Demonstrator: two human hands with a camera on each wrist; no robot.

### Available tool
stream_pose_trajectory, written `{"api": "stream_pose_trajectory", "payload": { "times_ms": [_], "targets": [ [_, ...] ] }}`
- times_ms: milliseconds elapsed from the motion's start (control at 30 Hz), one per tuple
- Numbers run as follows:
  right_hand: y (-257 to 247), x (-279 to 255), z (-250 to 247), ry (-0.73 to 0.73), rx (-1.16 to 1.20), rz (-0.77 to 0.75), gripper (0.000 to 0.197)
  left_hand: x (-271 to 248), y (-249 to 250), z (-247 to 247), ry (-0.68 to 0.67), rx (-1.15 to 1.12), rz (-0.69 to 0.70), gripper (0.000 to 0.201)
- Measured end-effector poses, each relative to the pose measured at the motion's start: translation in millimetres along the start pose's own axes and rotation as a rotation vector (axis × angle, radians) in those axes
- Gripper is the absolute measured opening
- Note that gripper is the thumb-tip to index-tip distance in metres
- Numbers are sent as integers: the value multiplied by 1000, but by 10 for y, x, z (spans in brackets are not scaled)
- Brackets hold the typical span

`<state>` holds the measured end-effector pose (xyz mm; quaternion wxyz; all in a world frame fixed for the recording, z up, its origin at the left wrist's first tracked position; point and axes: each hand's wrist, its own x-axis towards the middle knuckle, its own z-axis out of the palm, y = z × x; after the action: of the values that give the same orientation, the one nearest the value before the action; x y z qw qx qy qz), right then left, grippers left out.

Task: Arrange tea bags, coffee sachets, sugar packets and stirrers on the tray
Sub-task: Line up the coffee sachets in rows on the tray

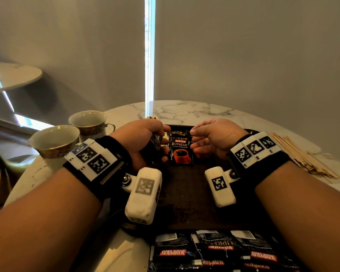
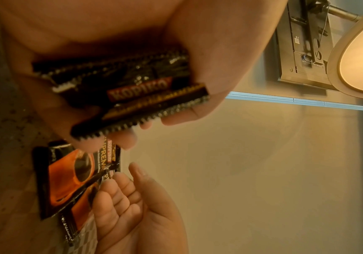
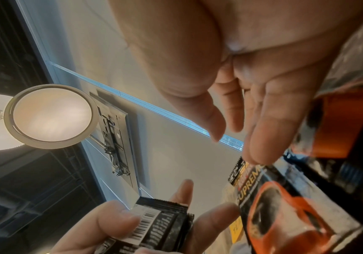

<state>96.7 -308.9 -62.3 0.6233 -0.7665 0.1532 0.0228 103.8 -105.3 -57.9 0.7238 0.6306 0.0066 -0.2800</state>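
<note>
Your left hand [image 1: 143,138] grips a small stack of black Kopiko coffee sachets [image 2: 122,84], fingers and thumb curled round it, at about 10 o'clock over the dark brown rectangular tray [image 1: 186,195]. Your right hand [image 1: 212,138] sits at 1 o'clock with its fingers relaxed and holding nothing, fingertips just beside the black sachets with an orange cup print [image 1: 182,152] that stand upright near the tray's far edge. More black Kopiko sachets [image 1: 220,252] lie flat at 6 o'clock. Two gold-rimmed white teacups [image 1: 75,134] stand on the white marble table [image 1: 185,112] at 9 o'clock; pale wooden stirrers [image 1: 300,156] lie at 3 o'clock.
</note>
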Motion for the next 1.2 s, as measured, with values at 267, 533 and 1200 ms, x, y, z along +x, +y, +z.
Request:
{"api": "stream_pose_trajectory", "payload": {
  "times_ms": [267, 533, 1200],
  "targets": [
    [-10, -63, 34, -157, -41, 92, 22, 5, 1, -1, -11, 17, -3, 30],
    [-35, -79, 35, -144, -18, 80, 20, -4, 12, 12, -11, -14, 45, 19],
    [-204, -391, -9, -233, -199, -489, 40, 31, 71, -45, -71, -289, 184, 35]
  ]
}}
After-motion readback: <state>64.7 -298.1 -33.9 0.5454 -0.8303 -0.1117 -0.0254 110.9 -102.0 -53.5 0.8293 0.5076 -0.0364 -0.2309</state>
